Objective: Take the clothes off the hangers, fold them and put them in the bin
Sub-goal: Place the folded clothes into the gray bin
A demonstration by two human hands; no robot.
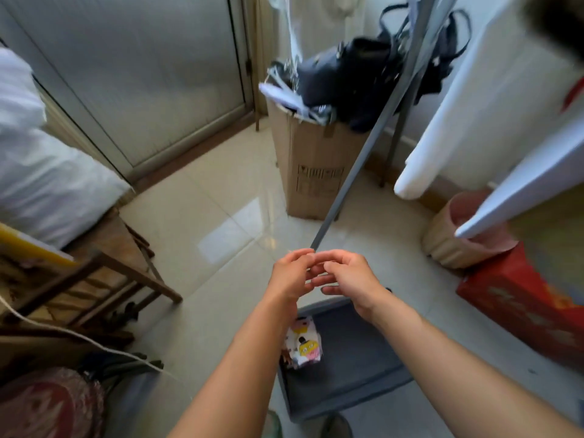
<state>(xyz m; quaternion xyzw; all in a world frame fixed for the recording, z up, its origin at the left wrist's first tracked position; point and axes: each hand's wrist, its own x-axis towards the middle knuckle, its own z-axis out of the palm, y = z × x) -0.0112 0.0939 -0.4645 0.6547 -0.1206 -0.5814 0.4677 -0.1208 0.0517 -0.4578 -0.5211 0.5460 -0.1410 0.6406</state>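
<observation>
Lying in the bin (363, 361) below the wrists — patterned garment (304, 343); left hand (289, 275), right hand (350, 276) loosely curled, empty.

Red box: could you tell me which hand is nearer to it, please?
Right. The right hand is to the left of the red box; the left hand is farther left.

At twelve o'clock, a tall cardboard box (311, 165) on the tiled floor (221, 200), topped by a black bag (347, 74) and some pale papers (281, 93). Slanting across its right side, a grey pole (363, 153). At ten, a frosted glass door (132, 74). At nine, a white bundle (38, 172) above a wooden chair (104, 267), with a white cord (79, 336) trailing toward seven. At three, a beige wastebasket (442, 245) with pink liner, just beside a red box (518, 298).
</observation>
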